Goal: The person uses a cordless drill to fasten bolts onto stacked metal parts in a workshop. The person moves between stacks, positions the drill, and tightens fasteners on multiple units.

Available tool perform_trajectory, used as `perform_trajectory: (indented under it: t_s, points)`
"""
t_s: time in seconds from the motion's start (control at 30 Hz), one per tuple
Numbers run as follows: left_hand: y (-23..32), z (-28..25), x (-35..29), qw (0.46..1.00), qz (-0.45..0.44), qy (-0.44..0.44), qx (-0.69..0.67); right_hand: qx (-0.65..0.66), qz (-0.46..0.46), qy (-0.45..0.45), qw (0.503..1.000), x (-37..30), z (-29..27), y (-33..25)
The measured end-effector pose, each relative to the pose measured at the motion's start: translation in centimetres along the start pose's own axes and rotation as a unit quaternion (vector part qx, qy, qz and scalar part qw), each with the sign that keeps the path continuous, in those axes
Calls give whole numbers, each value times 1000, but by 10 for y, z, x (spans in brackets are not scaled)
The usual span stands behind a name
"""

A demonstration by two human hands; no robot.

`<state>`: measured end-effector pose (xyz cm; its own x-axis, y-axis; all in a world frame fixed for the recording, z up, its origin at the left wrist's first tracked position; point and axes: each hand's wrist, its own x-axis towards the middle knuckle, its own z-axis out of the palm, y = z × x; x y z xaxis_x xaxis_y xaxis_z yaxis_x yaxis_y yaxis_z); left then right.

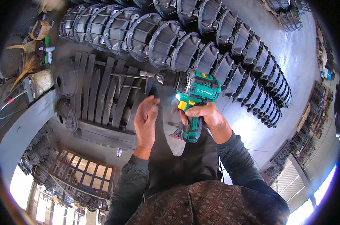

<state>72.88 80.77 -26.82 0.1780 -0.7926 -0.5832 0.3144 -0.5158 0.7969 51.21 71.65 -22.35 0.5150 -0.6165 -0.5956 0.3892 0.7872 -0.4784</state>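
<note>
A green and black cordless drill [205, 89] is in my right hand [211, 115], which wraps round its grip below the yellow trigger. Its small lamp is lit. The black chuck [168, 78] faces left and carries a silver socket bit [147, 74]. A thin dark rod [126, 76] lies in line past the socket; whether the two join, I cannot tell. My left hand [145, 123] is raised to the left of the drill, just below the chuck. Its fingers are loosely bent and apart, with nothing visible in them.
Long nested rows of dark ribbed metal housings [166, 39] run across the far side and off to the right. Left of my hands lies a slatted dark pallet [91, 88]. Straw brooms [29, 67] stand at the far left, and a brown grid-like rack [83, 172] is at the lower left.
</note>
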Motion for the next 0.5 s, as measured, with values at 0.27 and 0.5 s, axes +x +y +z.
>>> perform_trajectory:
  t_s: [0.27,0.5]
  points:
    - [135,47,-43,984,-42,-155,-81,6,1,-7,1000,-64,66,-9]
    - [175,55,-75,982,-48,-155,-99,27,-23,-31,999,-89,109,-17]
